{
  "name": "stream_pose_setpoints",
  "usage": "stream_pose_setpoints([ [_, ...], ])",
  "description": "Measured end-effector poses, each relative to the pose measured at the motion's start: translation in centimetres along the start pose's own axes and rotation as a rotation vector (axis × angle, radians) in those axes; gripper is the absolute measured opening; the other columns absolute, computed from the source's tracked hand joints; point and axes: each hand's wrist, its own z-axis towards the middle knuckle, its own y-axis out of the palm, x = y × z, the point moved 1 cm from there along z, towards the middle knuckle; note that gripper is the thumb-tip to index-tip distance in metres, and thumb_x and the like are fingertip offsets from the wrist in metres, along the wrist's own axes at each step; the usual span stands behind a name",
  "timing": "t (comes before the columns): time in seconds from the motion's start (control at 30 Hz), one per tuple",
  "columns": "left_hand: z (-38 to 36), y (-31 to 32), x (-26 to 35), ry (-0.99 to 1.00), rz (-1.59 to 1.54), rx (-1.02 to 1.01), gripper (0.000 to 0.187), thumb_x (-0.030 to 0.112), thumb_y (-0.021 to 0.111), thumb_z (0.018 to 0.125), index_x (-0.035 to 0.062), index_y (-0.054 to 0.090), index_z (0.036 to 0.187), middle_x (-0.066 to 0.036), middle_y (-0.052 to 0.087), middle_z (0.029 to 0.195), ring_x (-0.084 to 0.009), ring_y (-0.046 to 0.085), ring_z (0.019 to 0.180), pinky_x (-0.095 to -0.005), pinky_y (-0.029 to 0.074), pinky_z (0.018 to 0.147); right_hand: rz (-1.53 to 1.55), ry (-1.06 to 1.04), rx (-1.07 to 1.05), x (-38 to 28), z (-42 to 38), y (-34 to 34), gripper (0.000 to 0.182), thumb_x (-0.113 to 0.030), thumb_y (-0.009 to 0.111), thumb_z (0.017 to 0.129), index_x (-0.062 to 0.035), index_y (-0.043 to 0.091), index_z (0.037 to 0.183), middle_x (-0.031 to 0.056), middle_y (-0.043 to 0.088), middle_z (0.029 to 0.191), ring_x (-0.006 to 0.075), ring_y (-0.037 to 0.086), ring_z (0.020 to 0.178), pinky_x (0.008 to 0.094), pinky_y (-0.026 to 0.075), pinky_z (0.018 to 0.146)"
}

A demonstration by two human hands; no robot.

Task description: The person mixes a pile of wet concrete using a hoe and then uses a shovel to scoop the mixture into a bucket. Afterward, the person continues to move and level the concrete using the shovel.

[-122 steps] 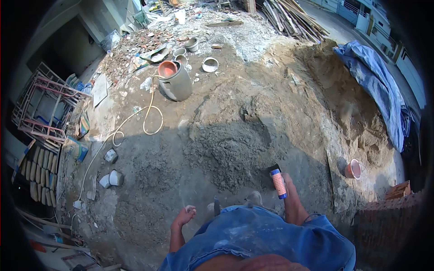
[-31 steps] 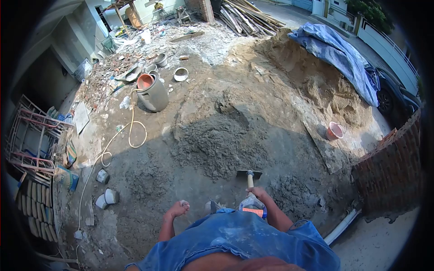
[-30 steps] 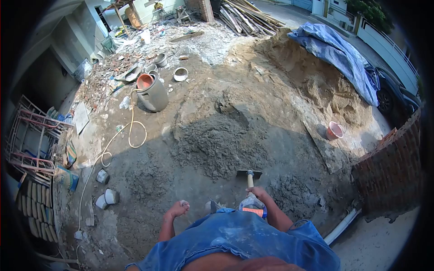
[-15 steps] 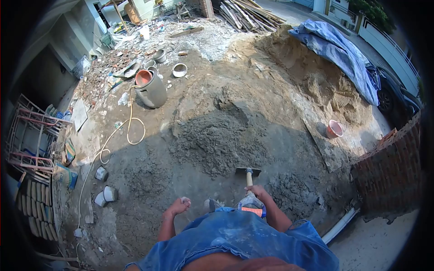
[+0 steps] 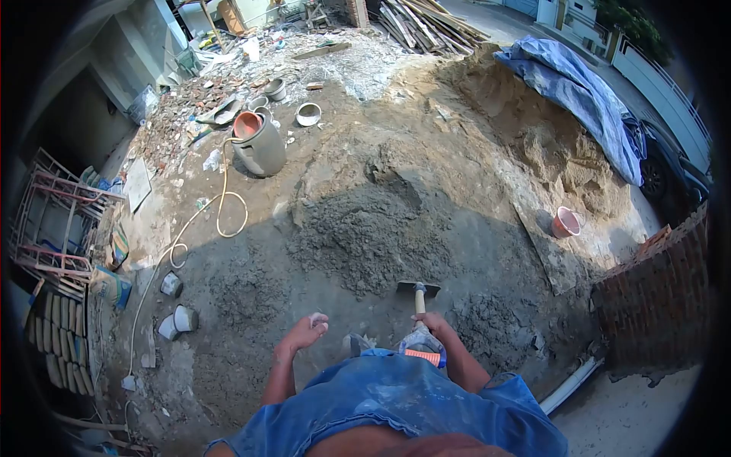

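My right hand [image 5: 434, 323] grips the pale handle of a hoe [image 5: 419, 289], whose flat dark blade rests at the near edge of a heap of wet grey mortar [image 5: 365, 236]. Held out over the ground on the other side, my left hand [image 5: 306, 332] has its fingers curled in. Something pale shows at those fingertips, too small to name. Smaller patches of mortar lie to the left [image 5: 247, 293] and right [image 5: 491, 324] of my hands.
A grey barrel [image 5: 260, 150] with an orange bucket [image 5: 247, 125] in it stands far left, a hose [image 5: 222, 199] running from it. Right are a pink bucket [image 5: 566, 222], a brick wall [image 5: 655, 293] and a sand pile [image 5: 525, 114] under blue tarp [image 5: 579, 91]. White pails [image 5: 185, 318] lie left.
My left hand has risen and moved slightly forward and to the right. The right hand and the hoe stay in place. The view has shifted a little.
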Motion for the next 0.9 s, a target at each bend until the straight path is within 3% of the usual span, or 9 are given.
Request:
stream_pose_setpoints([
  [0.23, 0.1, -0.1, -2.0, 0.002, 0.114, -0.022, 0.040, 0.022, 0.054, 0.086, -0.0018, 0.052, 0.118, -0.017, 0.060, 0.109, -0.0240, 0.058, 0.102, -0.0333, 0.045, 0.086, -0.020, 0.003, 0.013, 0.5, 0.5, -0.1, 0.026, -0.007, 0.071, 0.070, 0.0099, 0.059, 0.086, 0.0095, 0.057, 0.069, 0.0187, 0.056, 0.054, 0.0335, 0.043, 0.046],
  [0.3, 0.0, 0.0, -2.6, 0.064, 0.141, 0.005, 0.040, 0.022, 0.054, 0.086, -0.0028, 0.051, 0.117, -0.011, 0.062, 0.092, -0.0156, 0.059, 0.081, -0.0308, 0.046, 0.074, -0.009, 0.007, 0.004, 0.7, 0.6, -0.1, 0.025, -0.007, 0.071, 0.070, 0.0096, 0.059, 0.086, 0.0093, 0.057, 0.069, 0.0187, 0.055, 0.054, 0.0335, 0.043, 0.046],
  [0.63, -0.9, -0.1, -3.8, 0.017, 0.169, -0.037, 0.041, 0.024, 0.055, 0.086, -0.0006, 0.051, 0.119, -0.012, 0.063, 0.094, -0.0176, 0.059, 0.083, -0.0323, 0.046, 0.075, 0.017, 0.015, 0.007, 0.7, -1.0, 0.3, 0.025, -0.007, 0.071, 0.070, 0.0092, 0.058, 0.086, 0.0103, 0.057, 0.068, 0.0204, 0.056, 0.053, 0.0351, 0.043, 0.047],
  [0.7, -0.8, -0.3, -3.8, -0.061, 0.169, -0.078, 0.043, 0.024, 0.055, 0.085, -0.0023, 0.051, 0.118, -0.019, 0.059, 0.112, -0.0261, 0.057, 0.105, -0.0348, 0.044, 0.088, 0.007, 0.014, 0.021, 1.0, -0.8, 0.4, 0.027, -0.007, 0.071, 0.070, 0.0093, 0.058, 0.087, 0.0108, 0.057, 0.068, 0.0207, 0.056, 0.053, 0.0349, 0.044, 0.047],
  [0.9, 0.4, -0.9, -5.6, -0.064, 0.104, -0.089, 0.042, 0.024, 0.055, 0.085, -0.0025, 0.051, 0.118, -0.020, 0.058, 0.113, -0.0270, 0.056, 0.106, -0.0352, 0.043, 0.090, 0.008, 0.023, 0.008, 0.7, -1.9, 1.0, 0.023, -0.007, 0.067, 0.073, 0.0074, 0.055, 0.086, 0.0120, 0.057, 0.067, 0.0224, 0.057, 0.053, 0.0362, 0.047, 0.049],
])
